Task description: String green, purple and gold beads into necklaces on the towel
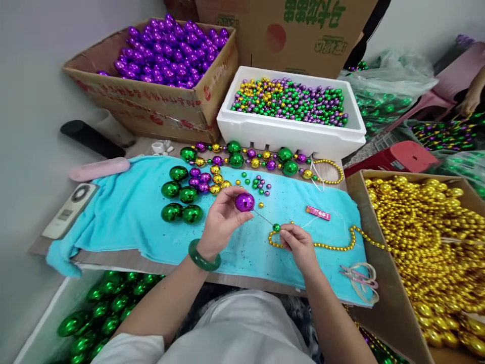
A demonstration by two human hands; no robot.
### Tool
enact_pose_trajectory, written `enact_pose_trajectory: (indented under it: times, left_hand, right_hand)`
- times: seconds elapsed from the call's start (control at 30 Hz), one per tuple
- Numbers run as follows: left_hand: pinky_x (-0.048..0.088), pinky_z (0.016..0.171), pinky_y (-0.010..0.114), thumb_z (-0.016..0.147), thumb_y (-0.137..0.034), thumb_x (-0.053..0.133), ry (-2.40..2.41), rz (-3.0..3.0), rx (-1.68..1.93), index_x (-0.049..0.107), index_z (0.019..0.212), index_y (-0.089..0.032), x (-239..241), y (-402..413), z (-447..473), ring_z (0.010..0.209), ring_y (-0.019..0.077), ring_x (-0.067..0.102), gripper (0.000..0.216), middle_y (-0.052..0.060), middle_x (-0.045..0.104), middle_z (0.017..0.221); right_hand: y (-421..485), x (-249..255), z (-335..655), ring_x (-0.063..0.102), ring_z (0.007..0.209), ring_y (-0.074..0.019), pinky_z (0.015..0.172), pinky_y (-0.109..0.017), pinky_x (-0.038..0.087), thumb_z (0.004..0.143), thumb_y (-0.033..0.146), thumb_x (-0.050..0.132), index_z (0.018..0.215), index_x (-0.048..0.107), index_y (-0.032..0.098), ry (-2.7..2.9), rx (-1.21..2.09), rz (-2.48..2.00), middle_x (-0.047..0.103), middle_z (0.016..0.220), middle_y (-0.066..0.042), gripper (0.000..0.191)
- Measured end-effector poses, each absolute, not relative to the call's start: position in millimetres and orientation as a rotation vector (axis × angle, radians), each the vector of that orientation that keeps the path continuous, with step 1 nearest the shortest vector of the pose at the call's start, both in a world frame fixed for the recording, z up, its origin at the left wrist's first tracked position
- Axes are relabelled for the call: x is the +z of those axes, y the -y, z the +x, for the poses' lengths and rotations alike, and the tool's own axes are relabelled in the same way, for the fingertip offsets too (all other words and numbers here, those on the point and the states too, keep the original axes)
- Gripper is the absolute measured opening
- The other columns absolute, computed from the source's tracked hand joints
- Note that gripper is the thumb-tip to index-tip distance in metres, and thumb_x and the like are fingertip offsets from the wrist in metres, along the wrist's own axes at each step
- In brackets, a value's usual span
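Between the fingertips and thumb of my left hand (222,217) is a large shiny purple bead (244,202). A thin needle (263,218) runs from this bead toward my right hand (298,244), whose fingers pinch its near end. Right at those fingertips a small green bead (276,227) sits on the needle. Whether the tip is inside the purple bead I cannot tell. A string of small gold beads (337,247) lies under and beside my right hand. Left of my hands are large green beads (172,212), purple beads (204,178) and gold beads (217,179).
A finished-looking bead strand (255,163) lies along the towel's (125,217) far edge. Behind stand a white foam box (288,126) and a carton (151,108) of purple beads. Snips (359,278) and a gold-bead carton (373,242) are at right. A co-worker's hand (470,103) shows far right.
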State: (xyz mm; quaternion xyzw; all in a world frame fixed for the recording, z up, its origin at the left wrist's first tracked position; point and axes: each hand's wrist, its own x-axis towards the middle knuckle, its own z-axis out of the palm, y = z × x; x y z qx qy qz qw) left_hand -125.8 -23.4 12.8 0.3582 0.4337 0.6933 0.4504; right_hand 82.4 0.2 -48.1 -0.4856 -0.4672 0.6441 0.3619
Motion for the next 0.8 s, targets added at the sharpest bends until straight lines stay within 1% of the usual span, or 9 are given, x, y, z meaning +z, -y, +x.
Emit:
enact_pose_trajectory:
  times: [0.13,0.33,0.43,0.57,0.67,0.8]
  left_hand:
    - [0.05,0.079,0.025,0.063,-0.022,0.085,-1.029,0.824,1.675,0.065,0.102,-0.025,14,24,-121,0.089,0.0136,0.058,0.044,0.002,0.061,0.1]
    - [0.049,0.088,0.03,0.062,-0.022,0.086,-1.209,0.973,1.775,0.064,0.099,-0.023,19,24,-115,0.096,0.017,0.058,0.043,0.002,0.059,0.101]
    - [0.05,0.084,0.029,0.06,-0.022,0.087,-1.223,0.974,1.768,0.063,0.098,-0.024,21,25,-112,0.09,0.0154,0.058,0.045,0.001,0.059,0.098]
    - [0.051,0.075,0.026,0.068,-0.025,0.083,-1.086,0.893,1.728,0.062,0.101,-0.024,20,27,-111,0.082,0.0131,0.059,0.039,0.001,0.061,0.095]
    - [0.051,0.076,0.026,0.073,-0.027,0.079,-1.035,0.828,1.713,0.062,0.103,-0.024,18,28,-109,0.085,0.0138,0.06,0.034,0.002,0.062,0.098]
    - [0.05,0.08,0.027,0.07,-0.024,0.08,-1.119,0.805,1.647,0.063,0.099,-0.022,15,27,-107,0.089,0.0145,0.06,0.033,0.003,0.063,0.1]
  right_hand:
    - [1,-52,82,0.041,0.045,-0.0087,0.04,-0.022,0.029,0.068,0.049,0.074,0.075,0.067,0.018,1.17,1.702,-1.255,0.051,0.05,0.003,0.033]
    - [1,-55,83,0.041,0.045,-0.0086,0.041,-0.022,0.031,0.069,0.049,0.074,0.076,0.067,0.017,1.174,1.669,-1.26,0.052,0.051,0.003,0.033]
    - [1,-58,83,0.041,0.045,-0.0087,0.041,-0.021,0.03,0.068,0.049,0.075,0.076,0.067,0.017,1.139,1.71,-1.256,0.052,0.051,0.003,0.034]
    - [2,-61,82,0.042,0.045,-0.0083,0.042,-0.021,0.03,0.068,0.049,0.076,0.077,0.066,0.017,1.094,1.762,-1.247,0.054,0.051,0.002,0.034]
    - [3,-61,81,0.042,0.045,-0.0086,0.041,-0.021,0.03,0.068,0.05,0.076,0.076,0.066,0.017,1.1,1.759,-1.24,0.052,0.051,0.003,0.035]
    - [3,-53,77,0.042,0.045,-0.0087,0.041,-0.021,0.03,0.068,0.051,0.074,0.077,0.064,0.018,1.138,1.728,-1.242,0.051,0.05,0.003,0.036]
